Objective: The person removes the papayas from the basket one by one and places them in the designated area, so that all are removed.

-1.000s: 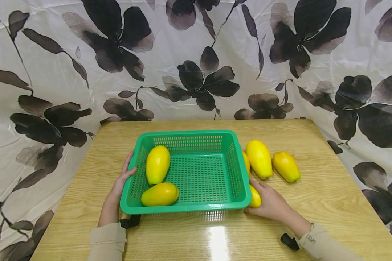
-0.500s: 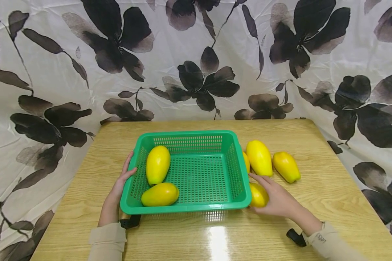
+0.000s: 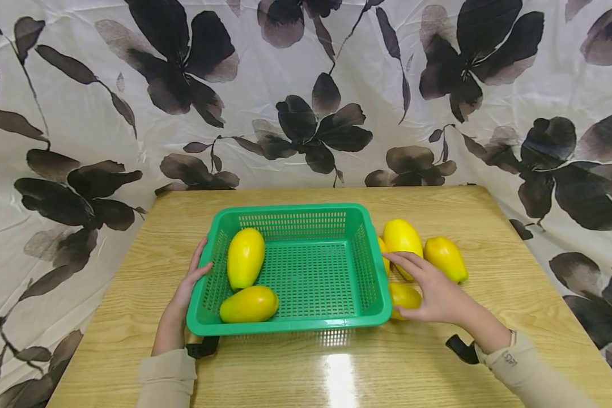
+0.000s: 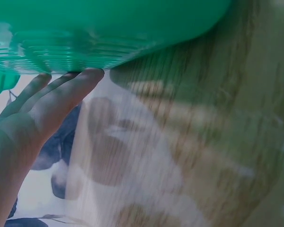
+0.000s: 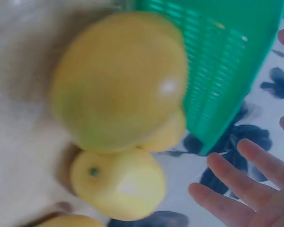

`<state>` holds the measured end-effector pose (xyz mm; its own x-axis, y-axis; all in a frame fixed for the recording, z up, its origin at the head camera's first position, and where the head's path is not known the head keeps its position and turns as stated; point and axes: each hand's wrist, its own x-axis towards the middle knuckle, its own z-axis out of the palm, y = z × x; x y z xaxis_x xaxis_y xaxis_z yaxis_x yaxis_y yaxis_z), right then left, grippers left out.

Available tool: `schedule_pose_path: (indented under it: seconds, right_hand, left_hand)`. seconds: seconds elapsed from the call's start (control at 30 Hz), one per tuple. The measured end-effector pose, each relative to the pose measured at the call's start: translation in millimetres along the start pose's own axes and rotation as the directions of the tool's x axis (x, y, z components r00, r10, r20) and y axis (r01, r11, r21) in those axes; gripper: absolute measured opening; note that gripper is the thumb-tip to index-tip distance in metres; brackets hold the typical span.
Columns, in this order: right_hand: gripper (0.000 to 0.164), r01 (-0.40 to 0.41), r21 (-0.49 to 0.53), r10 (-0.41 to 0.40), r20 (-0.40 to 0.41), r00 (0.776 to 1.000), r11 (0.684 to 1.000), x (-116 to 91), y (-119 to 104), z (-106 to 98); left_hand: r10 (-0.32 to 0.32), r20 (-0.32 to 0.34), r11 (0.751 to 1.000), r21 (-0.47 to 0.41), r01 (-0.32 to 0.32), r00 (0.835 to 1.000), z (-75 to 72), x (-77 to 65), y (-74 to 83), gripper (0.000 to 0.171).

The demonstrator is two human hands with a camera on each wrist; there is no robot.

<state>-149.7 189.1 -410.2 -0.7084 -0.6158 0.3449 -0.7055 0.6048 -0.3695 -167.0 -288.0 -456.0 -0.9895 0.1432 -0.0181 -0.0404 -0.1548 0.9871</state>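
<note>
A green plastic basket [image 3: 297,327] stands on the table, with one yellow papaya [image 3: 246,258] upright along its left side and another papaya [image 3: 249,304] lying across the near left corner. Against the basket's left wall rests my left hand [image 3: 186,286]; its straight fingers [image 4: 68,97] touch the wall in the left wrist view. My right hand [image 3: 436,292], fingers spread, hovers over a papaya [image 3: 404,298] lying close to the basket's right wall. The right wrist view shows that papaya [image 5: 123,82] large, with the fingers [image 5: 232,182] apart from it.
Behind the right hand lie a tall papaya [image 3: 403,235] and another papaya [image 3: 445,258] to its right. One more papaya [image 3: 383,255] is mostly hidden behind the basket's right rim. A floral cloth [image 3: 306,68] hangs behind the wooden table [image 3: 265,374].
My right hand has let go of the near right papaya and lifted away, up and to the right. That papaya has shifted slightly right from the basket. The left hand stays put.
</note>
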Motion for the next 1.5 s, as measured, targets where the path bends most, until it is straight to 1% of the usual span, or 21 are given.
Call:
schedule_pose_path:
  seconds: [0.1, 0.2, 0.43, 0.67, 0.7, 0.9, 0.97, 1.07, 1.2, 1.5]
  right_hand:
    - [0.092, 0.021, -0.001, -0.021, 0.007, 1.0, 1.0, 7, -3, -7]
    - [0.091, 0.043, -0.02, -0.043, 0.005, 0.999, 0.999, 14, -6, -12]
    - [0.09, 0.13, -0.037, -0.13, -0.016, 0.991, 0.991, 34, -13, -19]
    - [0.085, 0.165, -0.039, -0.165, -0.005, 0.986, 0.986, 60, -21, -26]
    - [0.084, 0.167, -0.041, -0.167, -0.004, 0.986, 0.985, 64, -21, -27]
    - [0.081, 0.16, -0.018, -0.16, 0.022, 0.987, 0.987, 84, -24, -31]
    - [0.08, 0.16, -0.006, -0.16, 0.031, 0.987, 0.987, 90, -25, -31]
    - [0.079, 0.179, 0.017, -0.179, 0.032, 0.983, 0.984, 101, -26, -30]
    - [0.079, 0.216, 0.043, -0.217, 0.028, 0.976, 0.976, 114, -29, -25]
    - [0.077, 0.227, 0.056, -0.231, 0.074, 0.97, 0.972, 140, -45, -13]
  left_hand:
    - [0.007, 0.005, 1.0, 0.003, -0.007, 1.0, 0.5, -0.4, -0.1, 0.066]
    - [0.001, 0.007, 1.0, 0.001, -0.001, 1.0, 0.7, -0.8, 0.6, 0.065]
    - [0.002, -0.003, 1.0, 0.001, -0.002, 1.0, 0.5, -2.0, -0.1, 0.065]
    - [0.007, 0.038, 1.0, -0.017, -0.006, 0.999, 0.7, -4.2, 0.1, 0.062]
    - [0.007, 0.04, 1.0, -0.014, -0.007, 0.999, 0.6, -4.4, 0.3, 0.062]
    - [-0.042, 0.044, 0.997, 0.067, 0.039, 0.998, -0.6, -8.7, 0.4, 0.06]
    - [-0.054, 0.046, 0.996, 0.075, 0.05, 0.997, -0.5, -9.8, 0.5, 0.059]
    - [-0.047, 0.044, 0.998, 0.036, 0.046, 0.998, 0.5, -8.6, 0.8, 0.06]
    - [-0.023, 0.048, 1.0, -0.01, 0.024, 0.999, 1.2, -5.1, 1.2, 0.062]
    - [-0.017, 0.04, 1.0, -0.019, 0.017, 0.999, 1.3, -2.7, 2.5, 0.062]
